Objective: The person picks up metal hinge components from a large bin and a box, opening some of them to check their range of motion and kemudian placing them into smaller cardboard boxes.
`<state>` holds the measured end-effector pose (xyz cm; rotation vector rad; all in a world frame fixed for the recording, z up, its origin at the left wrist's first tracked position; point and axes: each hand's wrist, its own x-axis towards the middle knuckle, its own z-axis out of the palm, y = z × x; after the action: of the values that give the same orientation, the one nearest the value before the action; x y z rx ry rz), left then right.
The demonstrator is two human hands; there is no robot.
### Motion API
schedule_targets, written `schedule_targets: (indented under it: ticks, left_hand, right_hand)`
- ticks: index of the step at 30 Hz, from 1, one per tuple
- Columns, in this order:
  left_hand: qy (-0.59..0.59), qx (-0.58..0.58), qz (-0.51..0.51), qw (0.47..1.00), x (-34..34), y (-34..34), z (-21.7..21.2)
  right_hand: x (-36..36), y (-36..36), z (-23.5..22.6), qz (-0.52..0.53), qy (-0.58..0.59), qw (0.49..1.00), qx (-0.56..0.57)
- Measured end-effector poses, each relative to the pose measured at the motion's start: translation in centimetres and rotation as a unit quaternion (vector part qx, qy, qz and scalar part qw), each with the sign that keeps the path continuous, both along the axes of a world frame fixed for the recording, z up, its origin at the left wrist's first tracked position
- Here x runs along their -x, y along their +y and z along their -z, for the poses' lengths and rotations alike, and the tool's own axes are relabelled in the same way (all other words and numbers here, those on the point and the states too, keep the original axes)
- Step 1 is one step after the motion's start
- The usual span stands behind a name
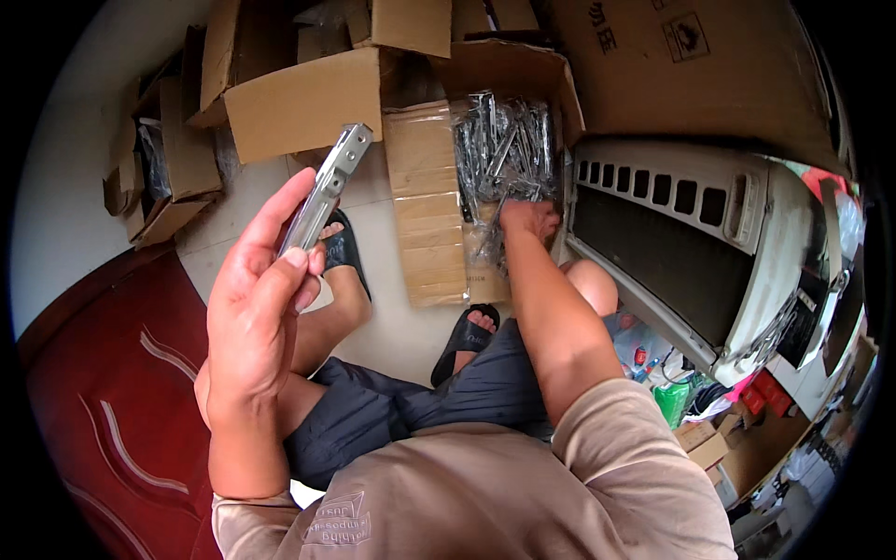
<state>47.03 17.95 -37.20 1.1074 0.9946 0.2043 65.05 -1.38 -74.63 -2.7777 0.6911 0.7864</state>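
My left hand (252, 308) is raised at the left, fingers and thumb closed around a slim silver metal bracket (327, 182). The bracket tilts up to the right, and holes show in its squared upper end. At the open cardboard box (427, 201), my right hand (530, 218) reaches down to the near side of a heap of similar metal pieces (504, 140). Clear plastic wrap appears among them. The right fingers look curled in, but their tips and whatever they hold are hidden from this view.
A pale metal cabinet (672, 243) with a row of slots stands right of the box. More cartons (303, 103) crowd the far side. A dark red door (112, 392) is at the left. Bottles, bags and small boxes (702, 443) clutter the lower right. My sandalled feet rest on pale tiles.
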Motion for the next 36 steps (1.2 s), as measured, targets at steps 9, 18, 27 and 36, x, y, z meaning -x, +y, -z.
schedule_targets:
  ticks: [9,18,27,36]
  left_hand:
    - [-0.008,-0.035,-0.066,0.997,2.5,1.5,-1.7]
    - [0.02,-0.066,-0.099,0.993,4.3,1.9,-1.1]
    - [0.007,-0.059,-0.092,0.994,4.1,2.3,-1.6]
    - [-0.011,-0.017,-0.089,0.996,3.2,2.3,-1.1]
  right_hand:
    - [-7.6,2.2,1.1,-0.339,-0.062,0.934,-0.095]
    - [-8.4,3.0,4.9,-0.394,-0.106,0.912,-0.042]
    - [-6.6,2.3,3.7,-0.447,-0.126,0.885,-0.035]
    - [-6.7,4.3,1.4,-0.284,-0.017,0.955,-0.085]
